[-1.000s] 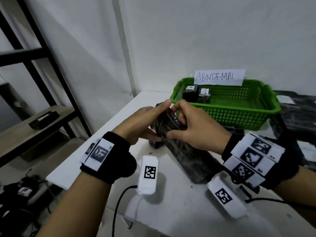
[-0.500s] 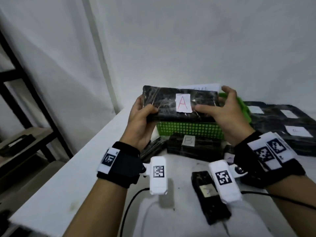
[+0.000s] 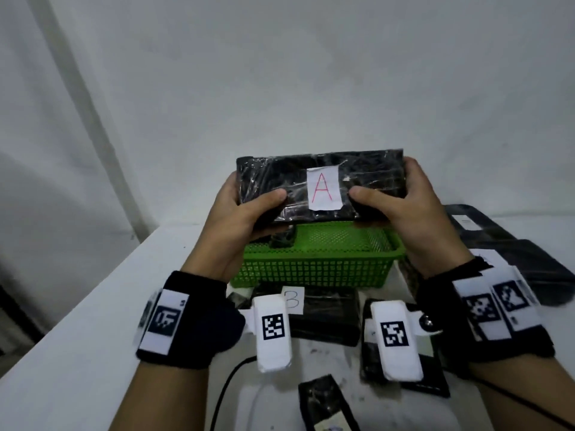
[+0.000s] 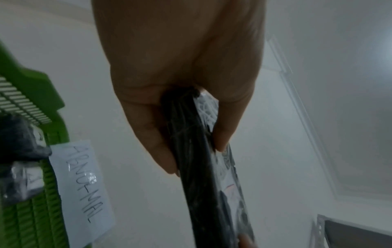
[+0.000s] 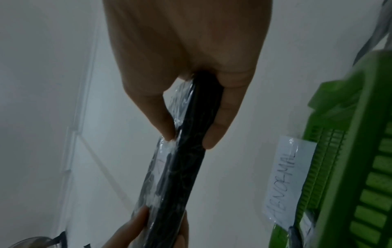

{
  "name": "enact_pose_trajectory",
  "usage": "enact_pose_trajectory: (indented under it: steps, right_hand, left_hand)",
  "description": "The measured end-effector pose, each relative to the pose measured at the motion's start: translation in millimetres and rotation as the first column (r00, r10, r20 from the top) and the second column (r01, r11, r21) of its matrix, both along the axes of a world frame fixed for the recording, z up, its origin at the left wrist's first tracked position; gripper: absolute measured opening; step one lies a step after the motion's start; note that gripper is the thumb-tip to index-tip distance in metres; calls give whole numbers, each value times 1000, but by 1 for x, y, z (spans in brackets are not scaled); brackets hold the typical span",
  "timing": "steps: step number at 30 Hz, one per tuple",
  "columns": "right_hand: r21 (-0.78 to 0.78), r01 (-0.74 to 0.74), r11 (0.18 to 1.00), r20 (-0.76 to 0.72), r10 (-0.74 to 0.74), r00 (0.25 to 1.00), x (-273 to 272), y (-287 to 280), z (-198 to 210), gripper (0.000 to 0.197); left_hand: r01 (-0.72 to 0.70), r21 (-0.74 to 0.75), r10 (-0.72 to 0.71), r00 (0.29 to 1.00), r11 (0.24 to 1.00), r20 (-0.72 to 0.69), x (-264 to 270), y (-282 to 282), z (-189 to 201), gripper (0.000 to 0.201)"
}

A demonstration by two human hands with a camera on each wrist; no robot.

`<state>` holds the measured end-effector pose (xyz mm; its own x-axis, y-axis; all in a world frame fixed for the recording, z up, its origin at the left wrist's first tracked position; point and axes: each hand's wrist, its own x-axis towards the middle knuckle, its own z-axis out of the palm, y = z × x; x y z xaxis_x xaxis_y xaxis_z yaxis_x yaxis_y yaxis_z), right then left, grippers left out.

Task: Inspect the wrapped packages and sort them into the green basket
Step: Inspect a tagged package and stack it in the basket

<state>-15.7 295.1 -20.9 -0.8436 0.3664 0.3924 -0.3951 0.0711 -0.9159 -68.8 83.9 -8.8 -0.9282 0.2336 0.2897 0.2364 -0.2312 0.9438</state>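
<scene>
Black film-wrapped package [image 3: 273,181], white label [image 3: 323,188] marked with a red "A", is held up in the air over the green basket [image 3: 314,272], long side level, label facing the head camera. Left hand [image 3: 236,225] grips its left end, thumb across the front face and fingers behind; right hand [image 3: 413,213] grips the right end the same way. Both wrist views confirm thumb and fingers clamped on the thin edge of the package.

Basket stands on the white table [image 3: 77,353] toward the far edge, by the wall; a dark wrapped item [image 3: 281,239] lies in its left part. A paper sign [image 4: 82,193] reading "ABNORMAL" is fixed at the basket's back. Just in front of the basket lies a package labelled "B" [image 3: 326,318]; more black packages [image 3: 513,253] lie along the right edge, and another [image 3: 323,402] near the front edge.
</scene>
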Motion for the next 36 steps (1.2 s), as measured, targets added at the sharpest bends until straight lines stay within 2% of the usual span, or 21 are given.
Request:
enact_pose_trajectory:
  steps: [5,10,15,19,21,25,28,31,33,34,36]
  right_hand:
    - [-5,-9,1000,49,10,999,-3,21,-3,54]
    - [82,62,995,20,-64,998,-2,23,-2,56]
    - [147,176,973,-59,-169,984,0,9,-6,54]
    - [204,192,960,-59,-183,981,8,11,-2,56]
    - [301,219,928,-28,-221,975,12,17,0,59]
    - [531,263,806,32,-329,944,20,19,0,62]
    - [571,268,776,37,-350,936,24,15,4,62]
    - [446,92,890,80,-142,987,24,12,7,75]
    - [256,12,967,84,-35,996,23,6,6,84]
    - [168,2,986,83,-16,996,22,4,6,81]
    - [49,29,998,37,-30,999,17,2,4,50]
  left_hand:
    - [27,3,-27,1000,1000,-11,-6,18,-9,49]
    - [-41,16,42,999,999,-18,-7,28,-17,63]
    - [-120,12,121,988,993,-94,-6,27,-18,43]
    - [-122,-45,115,984,992,-136,-3,22,-15,43]
    - [-105,-131,83,983,986,-167,-1,18,-14,44]
    - [-106,-288,37,971,952,-234,3,9,-11,42]
    - [-36,-300,-9,989,953,-146,7,4,-8,42]
    - [-13,-175,4,999,984,-48,7,6,-8,52]
    - [-58,-106,54,998,993,-43,4,9,-11,43]
    - [-66,-84,62,997,994,-46,2,11,-12,35]
    - [-38,-51,36,998,998,-49,0,13,-14,18]
